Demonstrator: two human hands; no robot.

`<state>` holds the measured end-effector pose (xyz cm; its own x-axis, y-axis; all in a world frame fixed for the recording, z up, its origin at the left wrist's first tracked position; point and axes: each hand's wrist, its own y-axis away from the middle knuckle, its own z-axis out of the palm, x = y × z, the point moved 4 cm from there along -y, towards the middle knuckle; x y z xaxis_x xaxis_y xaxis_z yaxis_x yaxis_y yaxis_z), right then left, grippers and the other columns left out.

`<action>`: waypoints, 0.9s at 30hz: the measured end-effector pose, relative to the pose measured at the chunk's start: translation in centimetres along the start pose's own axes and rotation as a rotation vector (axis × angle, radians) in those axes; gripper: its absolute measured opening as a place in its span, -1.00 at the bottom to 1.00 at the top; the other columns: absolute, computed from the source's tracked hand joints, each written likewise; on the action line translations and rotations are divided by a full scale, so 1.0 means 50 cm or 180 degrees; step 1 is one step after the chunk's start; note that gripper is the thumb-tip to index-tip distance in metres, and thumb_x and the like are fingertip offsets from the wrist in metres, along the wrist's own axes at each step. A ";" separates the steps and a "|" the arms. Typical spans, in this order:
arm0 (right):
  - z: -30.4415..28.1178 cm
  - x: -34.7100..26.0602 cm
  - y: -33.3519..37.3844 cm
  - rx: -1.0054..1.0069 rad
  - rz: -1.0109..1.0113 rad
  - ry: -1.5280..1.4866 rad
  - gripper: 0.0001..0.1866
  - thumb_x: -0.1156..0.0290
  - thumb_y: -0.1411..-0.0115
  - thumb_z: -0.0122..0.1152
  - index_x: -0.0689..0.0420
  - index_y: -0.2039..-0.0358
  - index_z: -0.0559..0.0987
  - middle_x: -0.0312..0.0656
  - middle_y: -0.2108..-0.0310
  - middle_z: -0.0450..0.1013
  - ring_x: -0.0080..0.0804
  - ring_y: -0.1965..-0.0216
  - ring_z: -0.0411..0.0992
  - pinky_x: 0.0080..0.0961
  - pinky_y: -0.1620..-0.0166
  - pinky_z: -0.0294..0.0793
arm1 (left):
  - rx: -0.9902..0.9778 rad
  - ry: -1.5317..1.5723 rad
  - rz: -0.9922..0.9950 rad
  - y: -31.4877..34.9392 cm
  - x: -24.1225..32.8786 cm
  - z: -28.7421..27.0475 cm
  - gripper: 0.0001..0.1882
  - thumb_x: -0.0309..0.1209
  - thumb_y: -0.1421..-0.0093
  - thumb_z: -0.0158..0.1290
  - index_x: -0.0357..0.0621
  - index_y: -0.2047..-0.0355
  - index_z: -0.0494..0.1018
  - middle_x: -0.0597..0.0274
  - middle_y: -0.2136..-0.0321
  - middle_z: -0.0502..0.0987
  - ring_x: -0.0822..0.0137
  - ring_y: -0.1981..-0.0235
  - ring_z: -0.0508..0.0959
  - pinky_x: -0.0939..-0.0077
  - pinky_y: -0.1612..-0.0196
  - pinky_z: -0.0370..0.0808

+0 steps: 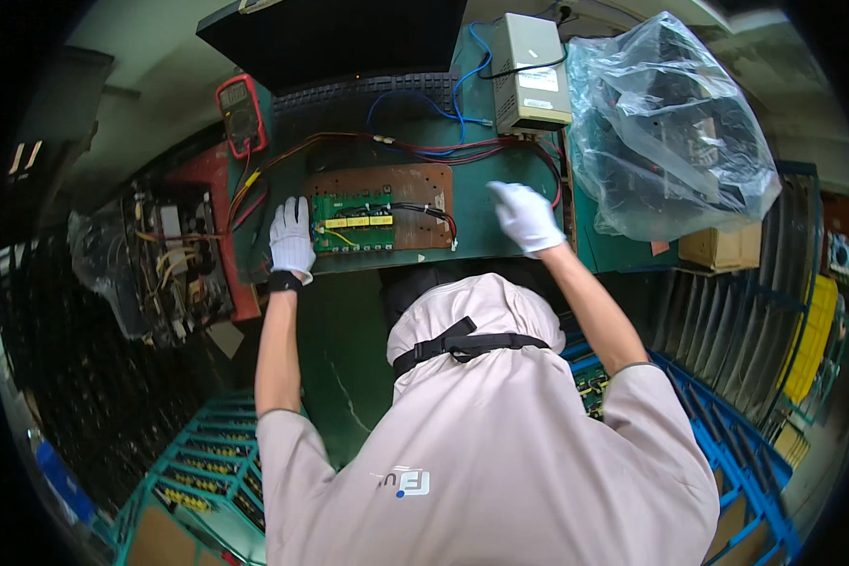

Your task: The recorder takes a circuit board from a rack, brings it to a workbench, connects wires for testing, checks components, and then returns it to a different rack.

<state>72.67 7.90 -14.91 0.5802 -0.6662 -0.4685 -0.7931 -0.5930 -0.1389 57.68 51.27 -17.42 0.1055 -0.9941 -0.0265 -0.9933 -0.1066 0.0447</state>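
Observation:
A green circuit board (354,236) with a row of yellow-wrapped parts lies on a brown board (420,181) on the green bench. Black and red wires (415,208) run from its right side. At its left edge rests my left hand (292,238) in a white glove, fingers stretched forward, beside or touching the edge. My right hand (528,219), also gloved, is over the bench to the right of the brown board. Its fingers point forward and left, slightly blurred, with no object visible in them.
A red multimeter (241,115) stands at the back left, near a monitor (335,38) and keyboard (363,97). Red and blue cables cross the bench to a beige power unit (530,74). Clear plastic sheeting (670,132) covers something at the right. Opened equipment (179,255) sits at the left.

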 end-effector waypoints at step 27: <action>-0.008 -0.013 0.073 -0.2451 0.1050 -0.3030 -0.57 0.05 -0.44 0.18 0.22 0.31 0.64 -0.36 0.46 0.51 -0.64 0.41 0.34 -0.55 0.32 0.35 | -0.0386 0.8902 -0.3064 0.017 0.652 0.076 -0.51 -0.06 -0.52 -0.15 -0.09 -0.23 0.46 0.07 -0.16 0.58 0.03 -0.17 0.57 0.09 -0.25 0.45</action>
<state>69.48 5.98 -14.79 -0.2397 -0.4341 -0.8684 -0.3759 -0.7832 0.4952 60.09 18.88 -22.04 0.0381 0.9858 0.1638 -0.7545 -0.0791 0.6515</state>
